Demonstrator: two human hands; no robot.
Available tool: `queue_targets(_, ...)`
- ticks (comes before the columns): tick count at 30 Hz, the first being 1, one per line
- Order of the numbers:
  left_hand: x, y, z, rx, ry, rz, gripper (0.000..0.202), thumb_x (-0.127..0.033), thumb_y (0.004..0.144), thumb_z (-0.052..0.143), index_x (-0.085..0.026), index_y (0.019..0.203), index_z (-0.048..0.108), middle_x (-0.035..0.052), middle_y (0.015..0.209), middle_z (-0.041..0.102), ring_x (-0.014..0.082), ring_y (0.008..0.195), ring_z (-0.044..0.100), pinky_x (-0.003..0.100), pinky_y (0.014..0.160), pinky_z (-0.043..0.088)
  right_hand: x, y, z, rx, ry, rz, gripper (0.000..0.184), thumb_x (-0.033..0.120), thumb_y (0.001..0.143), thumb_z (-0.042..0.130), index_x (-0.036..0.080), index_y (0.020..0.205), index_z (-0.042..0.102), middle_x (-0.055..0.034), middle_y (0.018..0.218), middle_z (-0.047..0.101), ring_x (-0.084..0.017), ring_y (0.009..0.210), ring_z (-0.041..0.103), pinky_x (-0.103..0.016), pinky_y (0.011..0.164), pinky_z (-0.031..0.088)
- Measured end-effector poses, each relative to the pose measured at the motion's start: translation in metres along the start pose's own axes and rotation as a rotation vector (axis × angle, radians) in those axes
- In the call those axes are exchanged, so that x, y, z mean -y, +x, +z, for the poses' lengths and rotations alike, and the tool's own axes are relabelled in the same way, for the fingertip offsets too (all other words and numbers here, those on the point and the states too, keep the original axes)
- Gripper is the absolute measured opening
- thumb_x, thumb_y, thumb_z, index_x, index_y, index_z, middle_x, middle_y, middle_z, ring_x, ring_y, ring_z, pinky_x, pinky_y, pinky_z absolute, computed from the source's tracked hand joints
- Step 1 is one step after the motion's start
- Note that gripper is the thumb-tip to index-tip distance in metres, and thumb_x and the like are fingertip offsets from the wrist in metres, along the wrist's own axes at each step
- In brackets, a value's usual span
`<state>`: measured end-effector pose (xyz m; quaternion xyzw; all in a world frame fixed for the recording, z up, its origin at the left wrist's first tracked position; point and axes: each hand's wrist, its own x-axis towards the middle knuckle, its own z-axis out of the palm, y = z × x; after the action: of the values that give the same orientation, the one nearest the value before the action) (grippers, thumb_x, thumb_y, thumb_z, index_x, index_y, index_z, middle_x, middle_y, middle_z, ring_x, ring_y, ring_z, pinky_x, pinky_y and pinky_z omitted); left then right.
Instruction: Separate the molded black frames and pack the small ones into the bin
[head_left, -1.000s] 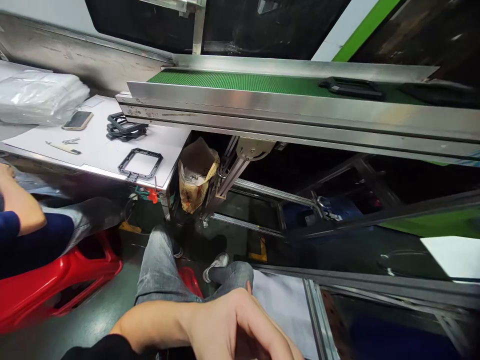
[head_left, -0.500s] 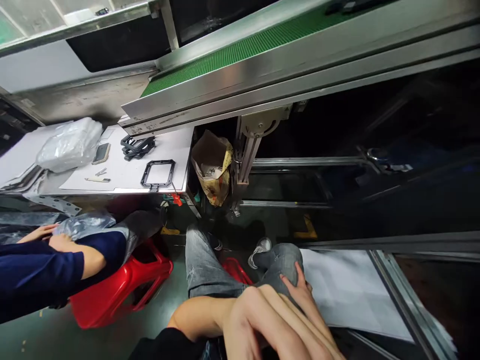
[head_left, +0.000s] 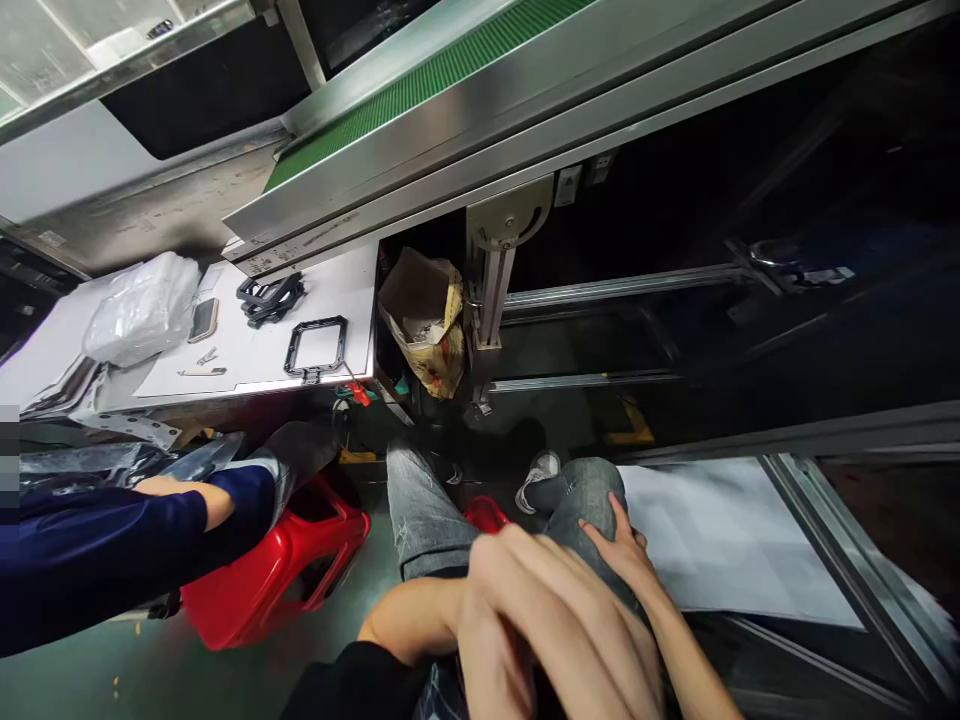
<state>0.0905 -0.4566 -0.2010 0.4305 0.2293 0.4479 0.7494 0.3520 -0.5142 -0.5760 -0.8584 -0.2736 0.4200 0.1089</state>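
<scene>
My left hand (head_left: 555,620) is raised close to the camera at the bottom middle, its fingers bent and pressed together. The fingertips run out of sight below, so whatever they hold, if anything, is hidden. On my right knee, in grey jeans (head_left: 592,490), rests my right hand (head_left: 619,545), with fingers apart and nothing held. Both hands are well away from the table at left. On that table lie a black rectangular frame (head_left: 317,375), several stacked black frames (head_left: 268,298), a phone (head_left: 203,319) and a pale pen-like tool (head_left: 202,372).
A green conveyor belt (head_left: 420,85) with metal sides crosses above. Below it stands an open paper sack (head_left: 431,340). Clear plastic bags (head_left: 142,310) lie on the table. A co-worker's dark blue sleeve (head_left: 105,540) shows at left, over a red stool (head_left: 255,580).
The camera view has shifted slightly, moving the knees and red stool rightward in the picture. My hands keep the same poses. The co-worker's arm has moved, and their hands show less.
</scene>
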Motion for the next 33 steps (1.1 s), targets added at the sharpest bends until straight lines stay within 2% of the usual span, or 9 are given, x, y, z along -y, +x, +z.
queue_targets(2,-0.003,0.040,-0.001,0.034,-0.043,0.137,0.046,-0.065,0.079,0.091,-0.025,0.071,0.070,0.0009,0.056,0.059,0.0155,0.051,0.059,0.026,0.045,0.049,0.004,-0.004,-0.001,0.006,-0.003,0.014,0.098,0.066,0.093,0.055,0.028,0.176,0.019,-0.0265,0.157,0.052,-0.045,0.137,0.064,-0.055,0.117,0.047)
queue_targets(4,-0.003,0.072,-0.001,-0.044,-0.142,0.234,0.041,-0.051,0.085,0.092,-0.021,0.072,0.067,-0.0013,0.062,0.063,0.0078,0.047,0.050,0.018,0.043,0.044,0.007,-0.007,-0.002,0.002,-0.005,0.022,0.098,0.066,0.095,0.057,0.029,0.177,0.018,-0.0262,0.159,0.049,-0.043,0.138,0.064,-0.053,0.118,0.046)
queue_targets(6,-0.001,0.088,0.000,-0.106,-0.207,0.257,0.029,-0.038,0.091,0.088,-0.019,0.078,0.070,-0.0013,0.071,0.070,0.0038,0.046,0.048,0.013,0.043,0.042,0.009,-0.009,-0.003,-0.005,-0.007,0.029,0.097,0.064,0.096,0.059,0.030,0.177,0.017,-0.0254,0.159,0.048,-0.041,0.140,0.063,-0.051,0.119,0.045)
queue_targets(10,-0.001,0.082,0.002,-0.059,-0.198,0.272,0.010,-0.027,0.093,0.086,-0.021,0.090,0.079,-0.0006,0.078,0.075,0.0040,0.049,0.057,0.011,0.047,0.048,0.011,-0.012,-0.004,-0.016,-0.005,0.032,0.094,0.060,0.099,0.060,0.031,0.177,0.016,-0.0248,0.161,0.047,-0.038,0.145,0.059,-0.045,0.119,0.044)
queue_targets(13,-0.001,0.074,0.002,-0.028,-0.172,0.302,0.004,-0.025,0.094,0.085,-0.022,0.095,0.082,0.0004,0.080,0.076,0.0052,0.052,0.060,0.012,0.048,0.052,0.014,-0.015,-0.005,-0.012,-0.004,0.033,0.094,0.058,0.099,0.061,0.031,0.177,0.016,-0.0231,0.162,0.047,-0.036,0.144,0.060,-0.043,0.118,0.043)
queue_targets(16,0.000,0.073,0.001,-0.007,-0.179,0.300,0.002,-0.024,0.095,0.084,-0.024,0.097,0.084,0.0007,0.082,0.077,0.0050,0.053,0.061,0.011,0.050,0.053,0.015,-0.018,-0.006,-0.004,-0.011,0.037,0.094,0.058,0.101,0.060,0.031,0.178,0.014,-0.0217,0.160,0.049,-0.036,0.142,0.061,-0.042,0.116,0.044)
queue_targets(21,0.001,0.074,0.002,0.022,-0.209,0.287,0.006,-0.023,0.098,0.082,-0.026,0.101,0.085,0.0003,0.085,0.079,0.0036,0.056,0.062,0.010,0.053,0.054,0.016,-0.019,-0.008,0.009,-0.025,0.039,0.092,0.056,0.103,0.060,0.030,0.177,0.012,-0.0247,0.162,0.047,-0.035,0.139,0.063,-0.039,0.114,0.044)
queue_targets(27,0.000,0.072,0.003,0.018,-0.205,0.282,0.004,-0.022,0.097,0.083,-0.024,0.100,0.084,0.0016,0.085,0.079,0.0048,0.055,0.061,0.011,0.050,0.053,0.017,-0.020,-0.009,0.015,-0.044,0.043,0.093,0.058,0.104,0.059,0.032,0.177,0.009,-0.0230,0.162,0.045,-0.035,0.147,0.057,-0.041,0.118,0.042)
queue_targets(33,0.002,0.072,0.003,0.058,-0.171,0.394,0.005,-0.018,0.100,0.076,-0.022,0.102,0.076,0.0007,0.094,0.076,0.0033,0.056,0.058,0.012,0.053,0.054,0.022,-0.024,-0.011,0.020,-0.062,0.044,0.094,0.058,0.103,0.058,0.031,0.178,0.007,-0.0212,0.163,0.045,-0.034,0.150,0.055,-0.041,0.122,0.040)
